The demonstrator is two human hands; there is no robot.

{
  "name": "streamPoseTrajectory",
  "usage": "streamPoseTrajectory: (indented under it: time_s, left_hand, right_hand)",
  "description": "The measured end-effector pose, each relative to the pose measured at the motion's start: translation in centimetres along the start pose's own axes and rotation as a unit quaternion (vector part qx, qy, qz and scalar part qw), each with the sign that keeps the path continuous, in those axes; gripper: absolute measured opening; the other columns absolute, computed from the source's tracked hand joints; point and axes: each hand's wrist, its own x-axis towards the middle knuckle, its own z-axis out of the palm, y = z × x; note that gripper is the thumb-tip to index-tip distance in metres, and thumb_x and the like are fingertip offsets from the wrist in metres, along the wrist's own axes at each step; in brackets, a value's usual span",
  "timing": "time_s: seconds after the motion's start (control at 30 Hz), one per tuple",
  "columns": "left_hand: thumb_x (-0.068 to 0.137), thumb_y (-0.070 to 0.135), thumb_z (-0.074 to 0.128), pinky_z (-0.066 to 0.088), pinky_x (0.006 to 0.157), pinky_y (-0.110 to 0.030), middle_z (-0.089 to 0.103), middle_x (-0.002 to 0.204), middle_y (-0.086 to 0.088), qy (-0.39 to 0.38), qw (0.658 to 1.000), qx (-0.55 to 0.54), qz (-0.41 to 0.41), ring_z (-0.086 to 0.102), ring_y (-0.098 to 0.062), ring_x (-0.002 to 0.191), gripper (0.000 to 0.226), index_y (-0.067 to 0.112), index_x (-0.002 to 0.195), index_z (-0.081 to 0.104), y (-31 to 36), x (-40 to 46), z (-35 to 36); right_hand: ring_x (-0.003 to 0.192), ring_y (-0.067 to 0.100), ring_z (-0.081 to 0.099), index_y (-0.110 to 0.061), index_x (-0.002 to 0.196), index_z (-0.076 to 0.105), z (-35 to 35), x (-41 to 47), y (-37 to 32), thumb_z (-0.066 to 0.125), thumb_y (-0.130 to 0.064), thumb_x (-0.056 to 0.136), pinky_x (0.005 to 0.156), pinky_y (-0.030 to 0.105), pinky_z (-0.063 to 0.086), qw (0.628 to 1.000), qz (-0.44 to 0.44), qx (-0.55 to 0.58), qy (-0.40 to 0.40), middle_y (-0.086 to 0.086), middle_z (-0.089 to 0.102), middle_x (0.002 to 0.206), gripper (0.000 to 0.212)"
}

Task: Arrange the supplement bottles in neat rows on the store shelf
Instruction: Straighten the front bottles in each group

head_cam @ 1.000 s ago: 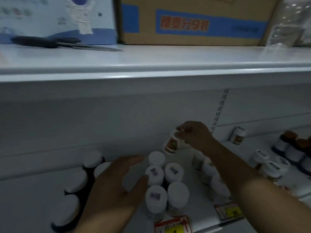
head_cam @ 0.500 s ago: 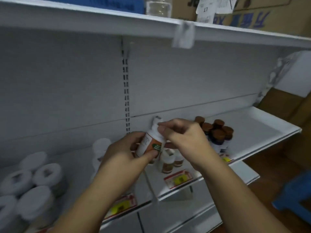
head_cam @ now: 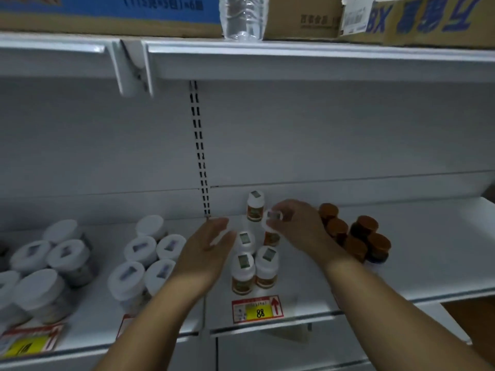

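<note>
white shelf (head_cam: 417, 253) | white-capped bottles (head_cam: 242, 273) | brown-capped bottles (head_cam: 356, 236) | white-lidded jars (head_cam: 150, 263)

Left hand (head_cam: 207, 246) hovers flat with straight fingers; right hand (head_cam: 297, 223) is curled, fingertips pinching.

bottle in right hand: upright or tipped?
Upright: the bottle has its white cap on top, pinched by the right hand, orange label below, like the standing bottles beside it.

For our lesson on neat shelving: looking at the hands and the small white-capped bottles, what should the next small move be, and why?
Probably lower the bottle that the right hand pinches by its cap into the open spot behind the front right bottle, beside the middle left one. That would fill out two rows. The left hand is open alongside.
</note>
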Motion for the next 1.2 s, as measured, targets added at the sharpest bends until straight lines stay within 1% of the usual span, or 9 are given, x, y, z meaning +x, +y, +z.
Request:
streamPoseTrajectory:
  time_s: [0.1,0.2,0.33,0.47,0.7,0.83,0.9,1.0,1.2]
  left_hand:
    - [0.088,0.033,0.055,0.029,0.061,0.010,0.051,0.101,0.030,-0.039,0.999,-0.002,-0.014,0.044,0.020,0.088,0.016,0.041,0.102,0.051,-1.0,0.1,0.0]
    - [0.087,0.040,0.053,0.033,0.062,0.008,0.048,0.102,0.035,-0.069,0.997,-0.009,-0.025,0.041,0.024,0.088,0.014,0.047,0.099,0.050,-1.5,0.7,-0.4]
    - [0.087,0.042,0.052,0.032,0.063,0.009,0.047,0.104,0.039,-0.086,0.996,-0.024,-0.017,0.043,0.026,0.089,0.013,0.054,0.092,0.050,-1.3,1.2,-1.1]
    - [0.086,0.040,0.053,0.031,0.065,0.010,0.046,0.104,0.042,-0.092,0.995,-0.043,-0.017,0.041,0.034,0.085,0.013,0.052,0.092,0.054,-1.6,1.3,-1.5]
    - [0.083,0.034,0.060,0.042,0.089,-0.013,0.060,0.114,0.025,-0.105,0.994,-0.029,-0.024,0.051,0.012,0.108,0.020,0.048,0.096,0.056,-2.2,1.3,-1.8]
    - [0.076,0.034,0.068,0.041,0.084,-0.010,0.050,0.116,0.031,-0.018,0.999,-0.025,-0.006,0.051,0.005,0.107,0.034,0.053,0.099,0.052,-1.4,1.8,-1.8]
    - [0.071,0.040,0.072,0.038,0.093,-0.021,0.044,0.122,0.028,0.007,1.000,-0.016,0.010,0.045,-0.001,0.114,0.055,0.054,0.115,0.042,-0.4,2.1,-1.4]
    - [0.062,0.055,0.070,0.041,0.092,-0.014,0.044,0.131,0.019,-0.002,0.999,0.001,0.050,0.047,0.004,0.116,0.084,0.043,0.135,0.031,1.6,2.1,-0.4]
    - [0.080,0.020,0.067,0.041,0.063,0.001,0.059,0.105,0.018,0.036,0.990,0.032,0.129,0.053,0.020,0.091,0.054,0.026,0.129,0.047,2.6,1.8,0.7]
  right_hand:
    - [0.075,-0.002,0.057,-0.021,0.102,0.064,1.7,-0.3,1.1,0.074,-0.027,0.075,0.059,0.002,0.039,0.999,0.025,0.002,-0.044,-0.012,0.058,0.086,0.029]
    - [0.093,0.013,0.062,-0.020,0.102,0.065,2.2,-0.7,1.7,0.072,-0.034,0.076,0.078,0.023,0.045,0.997,0.060,0.009,-0.050,-0.006,0.063,0.094,0.030]
    - [0.079,0.008,0.057,-0.020,0.094,0.063,1.9,1.0,1.5,0.062,-0.042,0.082,0.065,0.020,0.041,0.996,0.050,-0.057,-0.057,-0.003,0.063,0.093,0.025]
    - [0.098,0.018,0.056,-0.019,0.119,0.054,3.0,5.7,0.3,0.064,-0.035,0.082,0.081,0.025,0.040,0.997,0.051,-0.057,-0.015,0.006,0.058,0.121,0.041]
    - [0.101,0.030,0.059,-0.013,0.106,0.056,5.2,9.6,0.1,0.065,-0.030,0.077,0.073,0.028,0.038,0.988,0.042,-0.146,-0.024,0.013,0.063,0.110,0.036]
    - [0.074,0.024,0.064,-0.010,0.081,0.065,2.0,8.9,-2.4,0.072,-0.029,0.075,0.067,0.035,0.050,0.998,0.047,0.044,0.004,0.010,0.064,0.080,0.022]
    - [0.063,0.018,0.068,-0.014,0.072,0.067,0.0,6.9,-4.0,0.075,-0.024,0.074,0.062,0.031,0.059,0.970,0.075,0.228,-0.047,0.009,0.068,0.075,0.013]
    - [0.068,0.018,0.072,-0.019,0.065,0.072,-1.3,4.1,-5.8,0.075,-0.023,0.073,0.058,0.024,0.057,0.947,0.037,0.281,-0.149,0.004,0.074,0.071,0.010]
    - [0.066,0.017,0.071,-0.011,0.066,0.064,-1.7,2.6,-6.7,0.071,-0.028,0.077,0.059,0.025,0.057,0.945,0.030,0.290,-0.150,0.003,0.071,0.066,0.021]
